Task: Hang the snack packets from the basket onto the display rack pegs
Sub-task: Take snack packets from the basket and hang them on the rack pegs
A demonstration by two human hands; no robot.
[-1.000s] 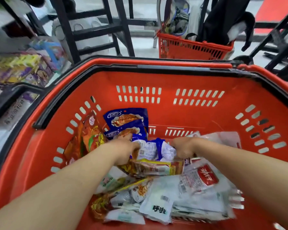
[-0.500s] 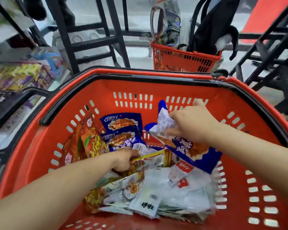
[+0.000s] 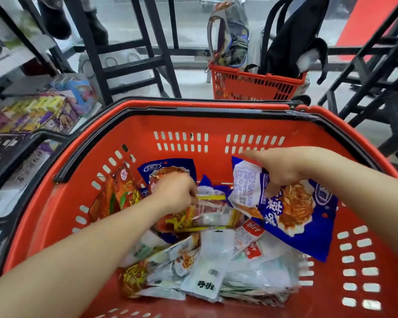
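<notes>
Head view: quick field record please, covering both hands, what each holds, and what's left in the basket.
left hand: grips red-and-yellow packet lying on the pile
right hand: holds blue snack packet above the pile
basket: red, many packets left inside
white packet: on top of the pile, near side, barcode up

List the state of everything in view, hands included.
right hand: grips the blue packet by its top.
blue packet: held above the pile, tilted, crumpled.
left hand: pinches the red-and-yellow packet.
red-and-yellow packet: lying on the pile.
near basket: holds a loose pile of packets, handle folded down.
far basket: on the floor, stuffed with bags.
</notes>
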